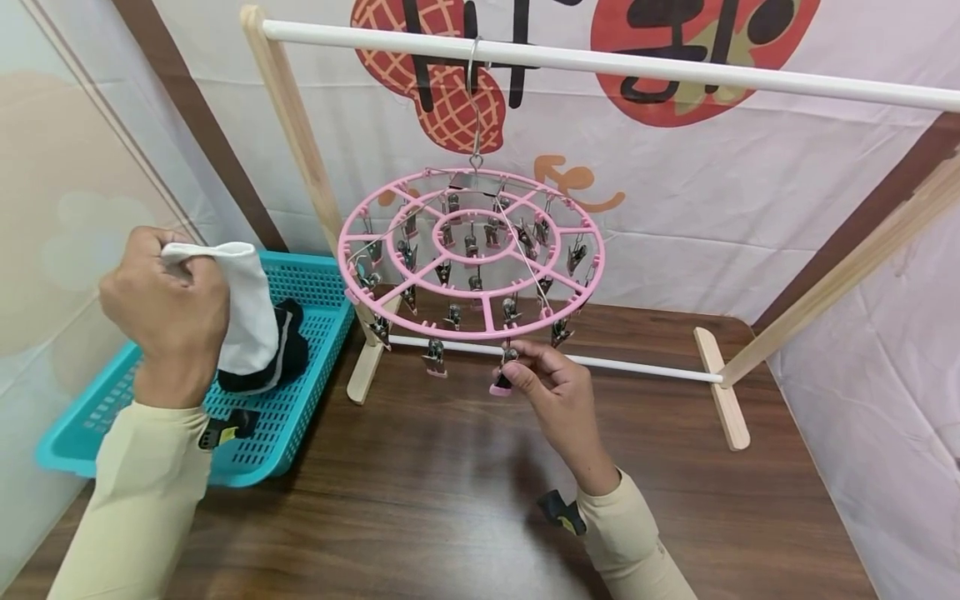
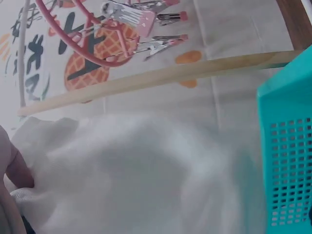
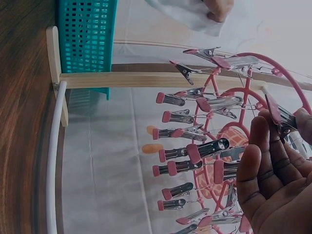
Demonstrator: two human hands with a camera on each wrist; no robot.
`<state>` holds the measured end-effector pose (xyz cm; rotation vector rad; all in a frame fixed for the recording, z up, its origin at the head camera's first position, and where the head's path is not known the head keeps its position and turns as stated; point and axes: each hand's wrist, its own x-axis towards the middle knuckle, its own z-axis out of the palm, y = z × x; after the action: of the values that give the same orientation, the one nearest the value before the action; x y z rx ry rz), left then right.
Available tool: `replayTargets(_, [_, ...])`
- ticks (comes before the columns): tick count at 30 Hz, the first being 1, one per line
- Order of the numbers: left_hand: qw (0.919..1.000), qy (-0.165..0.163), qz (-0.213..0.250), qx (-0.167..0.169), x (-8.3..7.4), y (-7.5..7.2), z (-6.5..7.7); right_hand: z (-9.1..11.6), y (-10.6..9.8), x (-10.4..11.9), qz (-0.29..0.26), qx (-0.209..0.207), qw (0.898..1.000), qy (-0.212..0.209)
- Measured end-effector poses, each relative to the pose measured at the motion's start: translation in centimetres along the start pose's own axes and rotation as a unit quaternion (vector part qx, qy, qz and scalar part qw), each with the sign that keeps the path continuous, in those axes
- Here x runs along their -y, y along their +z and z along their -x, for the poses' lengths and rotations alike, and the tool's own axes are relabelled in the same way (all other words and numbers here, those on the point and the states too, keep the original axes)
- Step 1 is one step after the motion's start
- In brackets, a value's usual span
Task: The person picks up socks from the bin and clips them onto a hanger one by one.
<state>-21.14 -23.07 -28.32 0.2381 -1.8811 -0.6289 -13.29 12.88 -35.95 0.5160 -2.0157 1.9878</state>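
My left hand (image 1: 168, 308) grips a white sock (image 1: 247, 321) by its upper end, and the sock hangs down over the basket. It fills much of the left wrist view as pale cloth (image 2: 131, 175). A pink round clip hanger (image 1: 487, 317) with several metal clips hangs in the middle. At its front edge my right hand (image 1: 558, 400) pinches a clip (image 1: 505, 377) between thumb and fingers. Up close in the right wrist view, that clip (image 3: 280, 114) shows its pink tip, and nothing is in its jaws.
The hanger hooks over a white rail (image 1: 637, 67) on a wooden stand (image 1: 292, 125). A turquoise basket (image 1: 300, 425) at the left holds black cloth (image 1: 296, 346) with white trim. The stand's lower bar (image 1: 645, 368) crosses behind my right hand, above the brown tabletop (image 1: 420, 492).
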Motion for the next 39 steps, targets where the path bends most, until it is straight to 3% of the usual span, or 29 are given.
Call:
replayTargets(11, [0.999,-0.034,0.025,0.017,-1.8,-1.8,1.0,0.0,0.1,-0.2,-0.005,-0.001,1.0,-0.009])
replayTargets(22, [0.9962,-0.028,0.077,0.029,-4.0,-3.7,2.7,0.1,0.2,-0.5,0.001,-0.015,1.0,-0.025])
replayTargets(30, [0.9882,0.011,0.153,0.006,-5.9,-4.5,4.0,0.0,0.2,-0.3,-0.027,-0.017,0.999,-0.025])
replayTargets(39, [0.9801,0.027,0.191,0.047,-7.9,-5.4,5.8,-0.3,0.2,-0.4,-0.091,-0.005,0.995,-0.041])
